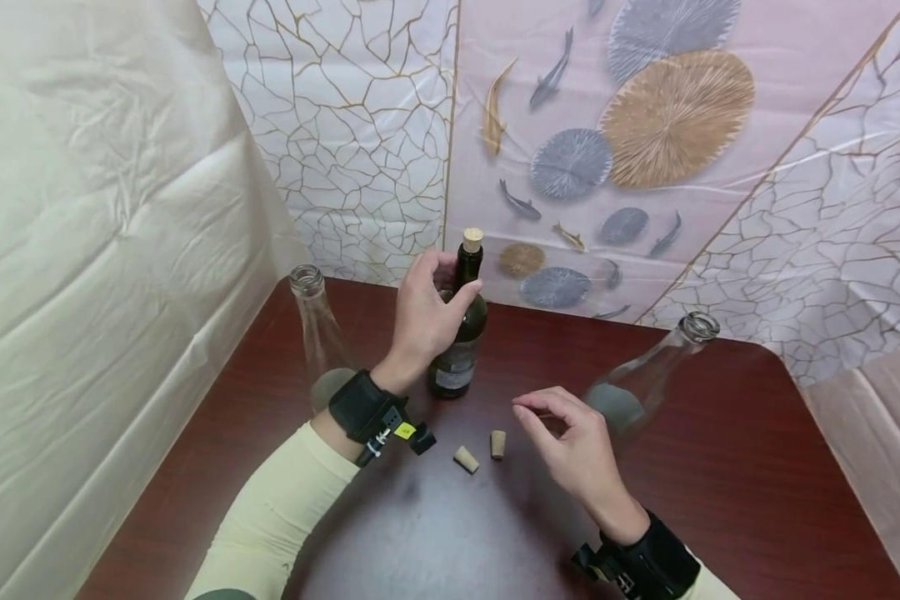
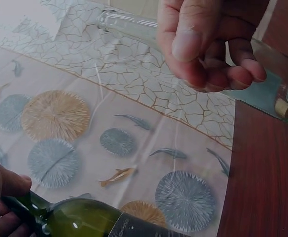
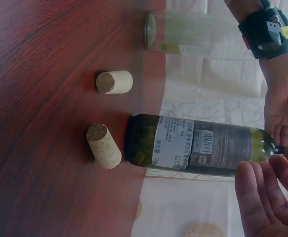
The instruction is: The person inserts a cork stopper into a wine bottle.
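A dark green wine bottle point(image 1: 459, 358) stands upright on the table, a cork point(image 1: 472, 241) in its mouth. My left hand point(image 1: 429, 315) holds the bottle by the neck, thumb on the near side and fingers behind. To the right and nearer, my right hand point(image 1: 581, 446) hovers with fingers loosely bent, thumb and index tips close together, nothing between them. Two loose corks, one upright point(image 1: 498, 445) and one tilted-looking point(image 1: 466, 459), are on the table in front of the bottle. The right wrist view shows the bottle's white label point(image 3: 173, 142) with print.
One clear glass bottle point(image 1: 319, 333) stands at the left, behind my left wrist. Another clear bottle point(image 1: 656, 367) is at the right, just beyond my right hand. The dark red tabletop point(image 1: 757, 467) ends at patterned cloth point(image 1: 375, 125) behind and pale cloth on the left.
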Demonstrator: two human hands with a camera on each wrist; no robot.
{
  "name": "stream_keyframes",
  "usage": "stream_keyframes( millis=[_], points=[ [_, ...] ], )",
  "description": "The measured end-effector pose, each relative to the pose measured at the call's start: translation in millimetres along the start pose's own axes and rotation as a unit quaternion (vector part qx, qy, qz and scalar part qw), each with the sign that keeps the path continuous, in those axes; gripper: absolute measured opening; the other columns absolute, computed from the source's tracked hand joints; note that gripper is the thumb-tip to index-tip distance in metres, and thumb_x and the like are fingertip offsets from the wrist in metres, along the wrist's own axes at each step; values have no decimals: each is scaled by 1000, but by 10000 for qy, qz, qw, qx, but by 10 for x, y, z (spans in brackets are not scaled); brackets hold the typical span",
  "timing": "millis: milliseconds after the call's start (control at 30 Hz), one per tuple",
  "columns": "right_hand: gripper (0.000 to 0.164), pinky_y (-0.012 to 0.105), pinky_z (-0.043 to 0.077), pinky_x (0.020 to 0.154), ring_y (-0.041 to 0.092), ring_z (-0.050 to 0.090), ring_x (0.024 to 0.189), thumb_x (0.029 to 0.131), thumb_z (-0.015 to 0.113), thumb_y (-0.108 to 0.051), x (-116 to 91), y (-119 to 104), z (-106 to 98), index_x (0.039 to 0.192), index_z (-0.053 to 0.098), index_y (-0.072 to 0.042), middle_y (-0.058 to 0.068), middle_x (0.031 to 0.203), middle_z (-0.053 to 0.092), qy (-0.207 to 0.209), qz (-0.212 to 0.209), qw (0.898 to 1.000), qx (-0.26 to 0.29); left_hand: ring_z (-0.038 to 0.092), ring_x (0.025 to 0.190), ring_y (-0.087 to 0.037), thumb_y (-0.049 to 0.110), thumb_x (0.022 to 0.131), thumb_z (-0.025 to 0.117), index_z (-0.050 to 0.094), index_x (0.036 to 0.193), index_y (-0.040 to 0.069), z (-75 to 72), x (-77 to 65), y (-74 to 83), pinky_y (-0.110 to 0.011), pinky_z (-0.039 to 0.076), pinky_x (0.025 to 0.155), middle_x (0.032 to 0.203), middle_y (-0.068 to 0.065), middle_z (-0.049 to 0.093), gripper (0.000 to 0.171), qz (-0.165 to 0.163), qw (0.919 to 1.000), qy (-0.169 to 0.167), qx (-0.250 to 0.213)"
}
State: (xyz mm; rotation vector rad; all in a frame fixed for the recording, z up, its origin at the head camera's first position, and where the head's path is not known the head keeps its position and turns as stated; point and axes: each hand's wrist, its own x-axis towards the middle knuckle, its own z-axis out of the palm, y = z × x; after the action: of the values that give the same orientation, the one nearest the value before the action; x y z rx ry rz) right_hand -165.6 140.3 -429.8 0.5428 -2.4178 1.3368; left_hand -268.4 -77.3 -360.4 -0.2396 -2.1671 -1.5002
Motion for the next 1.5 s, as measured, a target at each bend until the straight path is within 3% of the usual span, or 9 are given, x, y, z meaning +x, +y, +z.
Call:
stream_keyframes(
  millis=[300,500,600,733,933,1067,1200,1367,1500],
  points=[
    [14,12,57,73,2,70,84,96,76,-13,20,-2,11,104,78,-25,-8,98,74,13,-11,10000,-52,65,103,-27,21,93,81,64,122,4,-24,-30,1,-47,59,94,113,-14,65,38,113,9997,-169,108],
    [19,12,56,73,0,69,85,95,77,-10,50,-50,-13,106,78,-25,-6,100,75,90,-190,9998,-35,62,112,-27,25,92,81,59,134,7,-114,-169,36,-43,55,97,122,-12,63,50,235,9991,-54,360],
    [20,12,56,73,0,69,86,95,77,-9,49,-83,-54,108,78,-25,-5,101,75,186,-217,9996,-33,61,111,-26,27,93,80,60,132,8,-193,-306,95,-43,54,92,121,-10,62,47,546,9968,-81,571],
    [19,12,56,73,-1,69,86,95,77,-10,55,-128,-110,109,78,-23,-5,103,76,327,-159,9993,2,64,109,-22,23,95,77,67,126,9,-312,-491,111,-40,56,92,118,-7,68,35,1290,9888,-320,676],
    [18,14,58,73,1,70,87,94,77,-8,-25,-100,-79,110,78,-17,-1,105,76,413,70,9985,344,67,111,-18,21,92,81,74,124,12,-437,-906,-145,-36,58,97,122,-4,76,34,2076,9688,-1042,867],
    [16,16,60,74,3,72,87,95,76,-8,-126,-14,-23,109,78,-16,3,105,76,438,307,9965,648,67,114,-18,21,90,83,74,126,15,-533,-1236,-350,-36,57,99,124,-2,74,37,2061,9653,-1347,873],
    [14,19,62,74,7,75,84,95,74,-1,-219,64,0,107,78,-6,10,100,75,661,478,9901,1146,68,112,-17,13,89,83,74,123,17,-659,-1467,-501,-31,55,99,120,0,75,36,1923,9729,-1163,551],
    [14,19,62,71,8,75,77,93,73,5,-299,136,-3,104,78,-2,0,92,76,1100,718,9824,1326,68,109,-17,5,89,80,76,120,14,-737,-1593,-618,-22,53,98,115,-1,75,33,1836,9796,-790,217],
    [12,18,61,69,7,74,75,93,73,4,-330,169,21,102,78,-2,-9,89,75,1165,930,9807,1267,68,103,-16,3,89,79,75,121,16,-758,-1636,-669,-19,53,94,114,-1,75,35,1776,9809,-770,188]
  ],
)
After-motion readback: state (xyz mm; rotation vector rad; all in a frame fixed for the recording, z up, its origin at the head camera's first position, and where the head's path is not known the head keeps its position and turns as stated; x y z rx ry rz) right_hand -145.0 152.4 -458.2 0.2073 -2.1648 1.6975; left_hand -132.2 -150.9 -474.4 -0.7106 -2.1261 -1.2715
